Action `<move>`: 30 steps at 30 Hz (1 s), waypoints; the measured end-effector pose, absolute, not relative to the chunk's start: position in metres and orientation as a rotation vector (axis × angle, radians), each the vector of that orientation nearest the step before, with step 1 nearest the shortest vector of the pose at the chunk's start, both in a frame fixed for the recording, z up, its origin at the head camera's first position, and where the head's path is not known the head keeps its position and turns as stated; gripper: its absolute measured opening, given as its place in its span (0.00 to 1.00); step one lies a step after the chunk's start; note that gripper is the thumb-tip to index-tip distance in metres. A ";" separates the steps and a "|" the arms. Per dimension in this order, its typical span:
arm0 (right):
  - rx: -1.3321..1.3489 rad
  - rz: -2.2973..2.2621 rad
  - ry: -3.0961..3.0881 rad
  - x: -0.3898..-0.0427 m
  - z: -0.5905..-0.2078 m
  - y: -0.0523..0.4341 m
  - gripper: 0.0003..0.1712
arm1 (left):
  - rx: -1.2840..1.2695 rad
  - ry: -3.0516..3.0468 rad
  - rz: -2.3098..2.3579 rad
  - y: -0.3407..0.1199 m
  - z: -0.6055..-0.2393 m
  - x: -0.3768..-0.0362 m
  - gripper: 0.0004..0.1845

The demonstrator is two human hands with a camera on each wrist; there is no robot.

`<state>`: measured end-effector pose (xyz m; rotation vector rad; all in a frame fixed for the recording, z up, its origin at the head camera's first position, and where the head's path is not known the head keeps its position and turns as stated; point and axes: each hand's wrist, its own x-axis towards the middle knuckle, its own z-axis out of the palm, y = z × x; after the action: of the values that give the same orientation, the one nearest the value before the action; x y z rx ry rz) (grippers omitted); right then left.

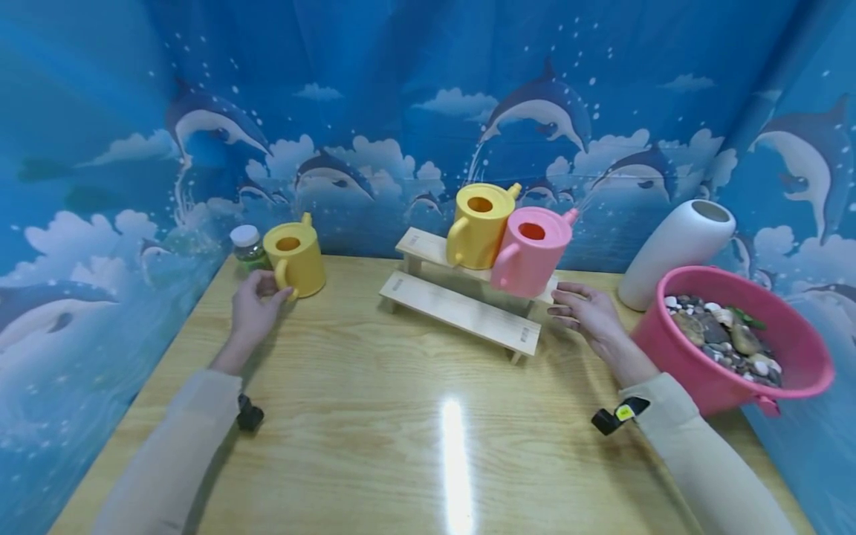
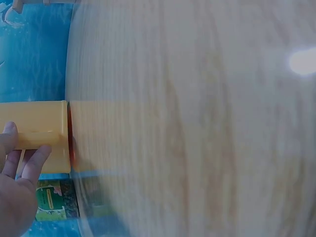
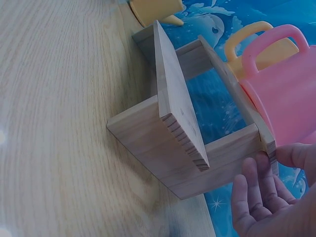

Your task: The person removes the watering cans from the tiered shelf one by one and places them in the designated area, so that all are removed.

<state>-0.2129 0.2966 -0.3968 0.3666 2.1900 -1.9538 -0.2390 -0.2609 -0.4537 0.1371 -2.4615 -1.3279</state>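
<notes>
At the left, a yellow watering can (image 1: 302, 260) stands on the table, and my left hand (image 1: 255, 303) pinches its handle (image 2: 37, 139) between thumb and fingers. A two-step wooden stand (image 1: 461, 312) sits near the back, a little right of centre. My right hand (image 1: 591, 316) grips the right end of its upper step (image 3: 232, 91), thumb above and fingertips below. On that step, a second yellow watering can (image 1: 478, 234) and a pink watering can (image 1: 531, 256) stand side by side. The lower step (image 1: 461, 308) bears nothing.
A lidded jar (image 1: 249, 245) is behind the left yellow can. To the right, a white vase (image 1: 675, 249) leans beside a pink bucket (image 1: 709, 394) with stones in it. A dolphin-print curtain (image 1: 388, 89) borders the wooden table (image 1: 361, 431).
</notes>
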 end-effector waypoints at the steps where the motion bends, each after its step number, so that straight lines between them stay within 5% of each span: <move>1: 0.369 -1.951 2.192 -0.213 -0.397 0.296 0.40 | 0.137 -2.463 -1.333 -0.262 -0.454 -0.238 0.19; 18: 0.381 -1.963 2.169 -0.212 -0.396 0.298 0.39 | 0.293 -2.423 -1.435 -0.265 -0.431 -0.229 0.26; 30: 0.399 -1.941 2.169 -0.214 -0.398 0.298 0.40 | 0.047 -2.293 -1.439 -0.227 -0.384 -0.240 0.24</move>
<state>-0.2137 0.2983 -0.3977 0.3987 2.1694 -1.9408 -0.2398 -0.2266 -0.3844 0.0468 -2.2928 -1.4393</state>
